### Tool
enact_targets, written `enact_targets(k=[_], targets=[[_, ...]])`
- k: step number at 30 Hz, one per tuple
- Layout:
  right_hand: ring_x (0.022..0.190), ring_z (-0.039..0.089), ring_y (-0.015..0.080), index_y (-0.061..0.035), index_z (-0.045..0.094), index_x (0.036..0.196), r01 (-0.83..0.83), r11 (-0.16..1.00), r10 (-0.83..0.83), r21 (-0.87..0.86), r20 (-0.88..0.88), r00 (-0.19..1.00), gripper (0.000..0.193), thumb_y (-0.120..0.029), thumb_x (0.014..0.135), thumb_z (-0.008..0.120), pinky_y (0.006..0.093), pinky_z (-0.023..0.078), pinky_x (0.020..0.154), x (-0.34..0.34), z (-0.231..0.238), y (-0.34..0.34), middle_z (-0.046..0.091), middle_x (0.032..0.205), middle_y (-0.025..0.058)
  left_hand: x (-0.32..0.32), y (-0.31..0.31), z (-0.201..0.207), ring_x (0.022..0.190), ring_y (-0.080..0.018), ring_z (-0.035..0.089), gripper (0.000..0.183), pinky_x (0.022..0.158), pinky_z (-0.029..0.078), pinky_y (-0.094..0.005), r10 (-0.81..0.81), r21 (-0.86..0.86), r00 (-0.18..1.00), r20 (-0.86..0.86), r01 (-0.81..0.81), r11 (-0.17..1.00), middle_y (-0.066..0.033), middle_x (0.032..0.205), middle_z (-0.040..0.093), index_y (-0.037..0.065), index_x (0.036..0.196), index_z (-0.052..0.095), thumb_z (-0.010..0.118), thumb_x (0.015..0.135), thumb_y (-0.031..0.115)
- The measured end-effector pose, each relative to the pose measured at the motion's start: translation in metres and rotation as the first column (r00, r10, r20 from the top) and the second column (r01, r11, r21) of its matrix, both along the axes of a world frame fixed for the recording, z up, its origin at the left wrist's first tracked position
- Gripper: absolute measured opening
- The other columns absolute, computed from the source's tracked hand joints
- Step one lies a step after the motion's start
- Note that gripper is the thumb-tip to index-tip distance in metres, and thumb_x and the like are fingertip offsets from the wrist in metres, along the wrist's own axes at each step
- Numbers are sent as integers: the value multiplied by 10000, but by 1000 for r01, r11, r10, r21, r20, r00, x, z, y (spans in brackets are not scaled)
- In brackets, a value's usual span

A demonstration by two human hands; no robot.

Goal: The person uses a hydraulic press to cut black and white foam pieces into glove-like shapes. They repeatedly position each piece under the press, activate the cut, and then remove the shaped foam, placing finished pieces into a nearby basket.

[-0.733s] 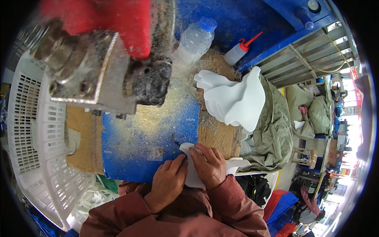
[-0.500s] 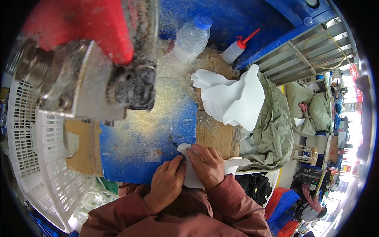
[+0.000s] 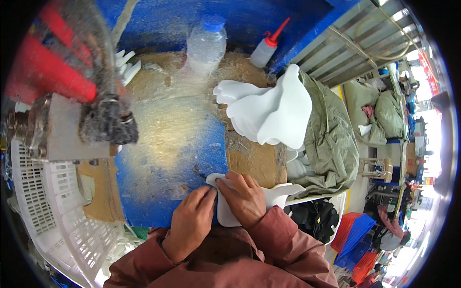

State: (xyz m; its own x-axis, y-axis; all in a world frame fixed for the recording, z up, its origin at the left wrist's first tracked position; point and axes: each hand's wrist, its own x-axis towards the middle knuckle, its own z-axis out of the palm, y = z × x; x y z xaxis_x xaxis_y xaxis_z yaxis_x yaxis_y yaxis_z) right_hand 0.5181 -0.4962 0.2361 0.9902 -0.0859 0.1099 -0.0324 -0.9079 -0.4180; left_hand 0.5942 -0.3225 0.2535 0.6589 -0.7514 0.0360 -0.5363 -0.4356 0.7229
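Machine (image 3: 62,77) shifted leftward in view, baring white strips (image 3: 130,72).
Left hand (image 3: 188,221) and right hand (image 3: 244,199) still pinch the white piece (image 3: 225,216) over the blue sheet's (image 3: 149,204) near edge; handling continues.

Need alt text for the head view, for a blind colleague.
The right hand holds a white piece at the near edge of a dusty blue sheet, with the left hand at the piece's left side. Beyond, to the right, lie stacked white pieces; a blue-capped bottle and a red-tipped bottle stand farther back. Machinery fills the upper left.
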Motion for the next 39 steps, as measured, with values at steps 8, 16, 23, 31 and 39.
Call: enact_targets(k=[8, 16, 23, 31, 39], targets=[[991, 672, 336, -40, 696, 1222, 50, 983, -62, 176, 61, 996, 425, -37, 797, 685, 433, 555, 839, -36, 34, -18, 654, 1220, 153, 20, -22, -8, 1020, -345, 679, 365, 889, 577, -418, -45, -5, 992, 117, 46, 999, -156, 1232, 645, -13, 1219, 666, 683, 857, -52], [1127, 644, 342, -52, 692, 1165, 220, 973, -226, 75, 89, 970, 356, -97, 814, 732, 480, 515, 949, -85, 31, -41, 667, 1186, 125, 28, -48, 4, 950, -317, 671, 354, 838, 574, -417, -225, 106, 947, 228, 205, 973, -138, 1199, 678, 11, 1164, 721, 772, 814, -8], [1204, 619, 352, -59, 710, 1133, 335, 941, -339, 54, 145, 930, 330, -71, 805, 747, 493, 494, 1028, -111, 18, -60, 663, 1218, 120, 37, -60, -2, 942, -320, 663, 396, 821, 565, -420, -275, 152, 930, 243, 244, 958, -125, 1060, 717, 19, 1178, 720, 789, 788, 6], [1185, 622, 398, -40, 701, 1216, 580, 809, -588, 95, 112, 801, 397, -53, 825, 771, 476, 505, 995, -136, 13, -83, 647, 1288, 178, 23, -67, 18, 943, -310, 676, 371, 800, 575, -401, -194, 183, 968, 160, 165, 969, -149, 1271, 603, -4, 1209, 686, 713, 844, -65], [998, 688, 351, -16, 697, 1204, 581, 754, -633, 305, 106, 767, 386, 2, 829, 783, 409, 562, 863, -138, 3, -86, 697, 1142, 175, -29, -104, 23, 941, -281, 662, 501, 820, 575, -393, -464, 182, 879, 108, 441, 879, -120, 1287, 627, 25, 1242, 677, 830, 768, 74]])
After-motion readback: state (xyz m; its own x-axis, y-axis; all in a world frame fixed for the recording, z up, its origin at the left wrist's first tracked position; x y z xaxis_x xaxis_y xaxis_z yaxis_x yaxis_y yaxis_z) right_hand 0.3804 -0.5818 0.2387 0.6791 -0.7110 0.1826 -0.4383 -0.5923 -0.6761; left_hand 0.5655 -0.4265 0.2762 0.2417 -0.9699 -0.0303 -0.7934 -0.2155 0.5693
